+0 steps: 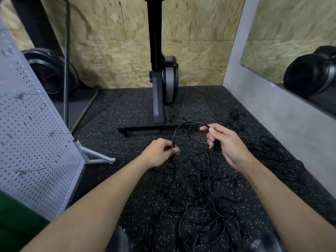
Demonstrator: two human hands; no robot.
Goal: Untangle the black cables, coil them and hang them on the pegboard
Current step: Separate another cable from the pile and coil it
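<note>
Far left: we see grey pegboard (36, 133) standing on speckled rubber floor (112, 115).

Centre-left: left hand (160, 152), fingers curled, pinching lower end of black cable (183, 125).

Centre: cable arcs up and rightward between hands, passing in front of exercise machine base bar (145, 128).

Centre-right: right hand (225, 142), fingers curled round cable's other end; dark lump under palm, we cannot tell what.

Below hands: cable tangle (200, 197) lying on floor.

Right: looser cable loops (272, 150) on floor near grey wall (272, 106).
</note>
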